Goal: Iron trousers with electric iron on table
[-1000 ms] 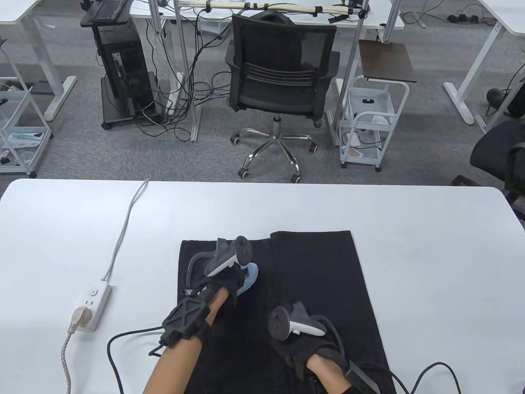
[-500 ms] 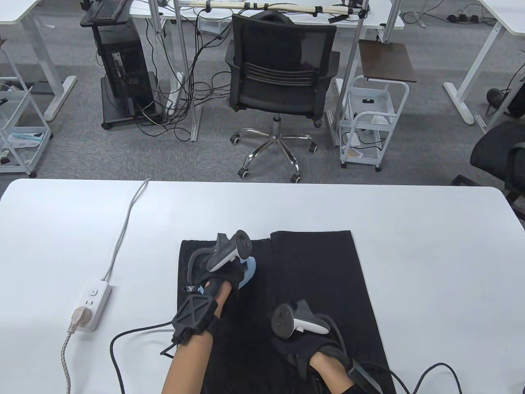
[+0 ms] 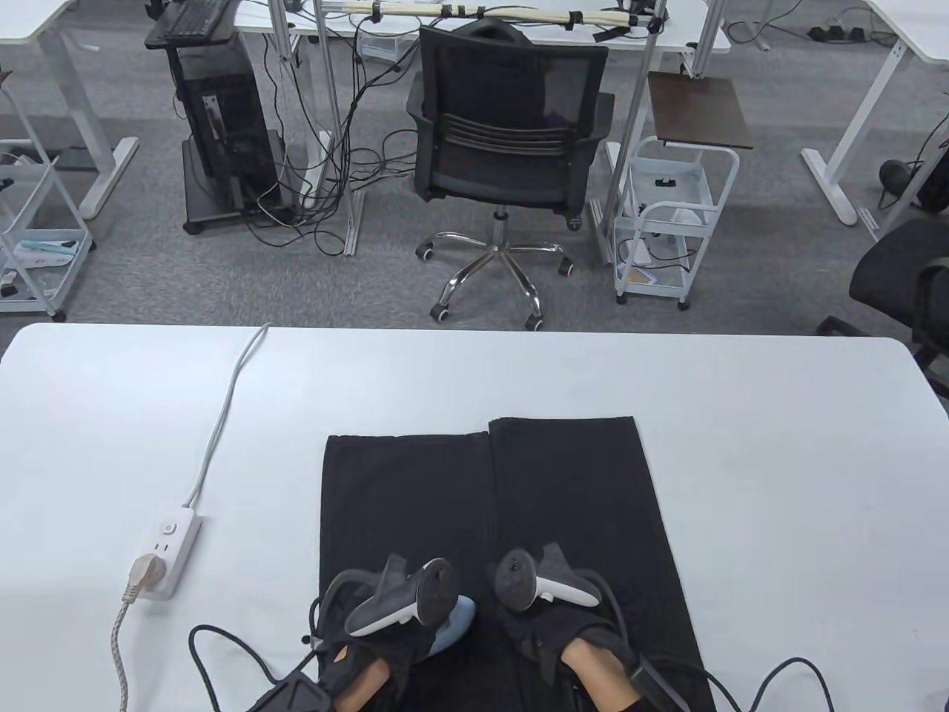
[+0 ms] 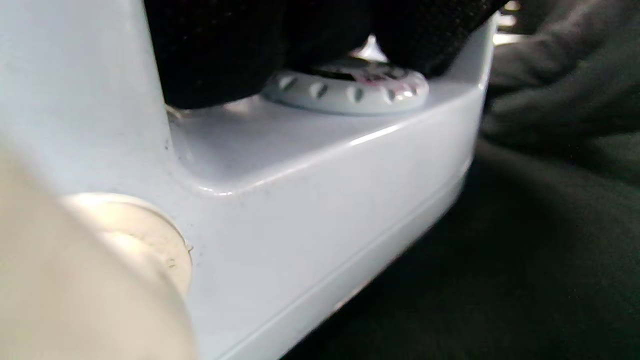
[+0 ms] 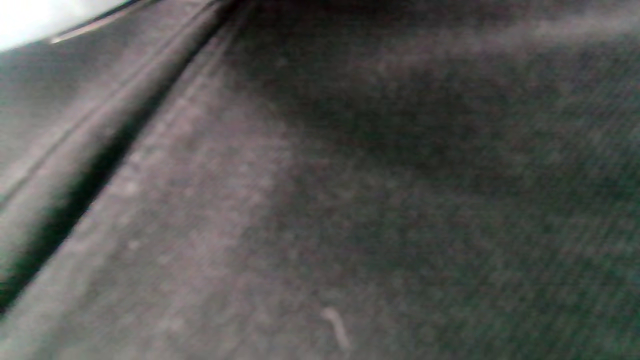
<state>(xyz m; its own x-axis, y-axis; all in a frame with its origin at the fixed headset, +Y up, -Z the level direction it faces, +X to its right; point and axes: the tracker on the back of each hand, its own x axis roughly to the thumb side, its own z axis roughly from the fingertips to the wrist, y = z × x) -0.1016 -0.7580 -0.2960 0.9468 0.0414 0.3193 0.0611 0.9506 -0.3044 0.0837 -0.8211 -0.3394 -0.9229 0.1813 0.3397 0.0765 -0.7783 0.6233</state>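
Note:
Black trousers [image 3: 519,489] lie flat on the white table [image 3: 778,445], legs pointing away from me. My left hand [image 3: 385,630] grips the handle of a light blue electric iron [image 3: 454,619], which sits on the left trouser leg near the table's front edge. In the left wrist view the iron's pale body [image 4: 320,200] and its dial [image 4: 350,85] fill the frame, with gloved fingers [image 4: 225,45] over the handle. My right hand [image 3: 549,630] rests on the right trouser leg; its fingers are hidden under the tracker. The right wrist view shows only dark fabric [image 5: 350,200].
A white power strip [image 3: 169,547] with a plug in it lies on the table's left, its grey cable [image 3: 222,415] running to the far edge. The iron's braided cord [image 3: 118,645] and black glove cables [image 3: 222,653] trail near the front edge. An office chair [image 3: 504,141] stands beyond the table.
My left hand has pulled the iron down the left trouser leg, from near the hem back toward me. The right hand has stayed in place on the right leg.

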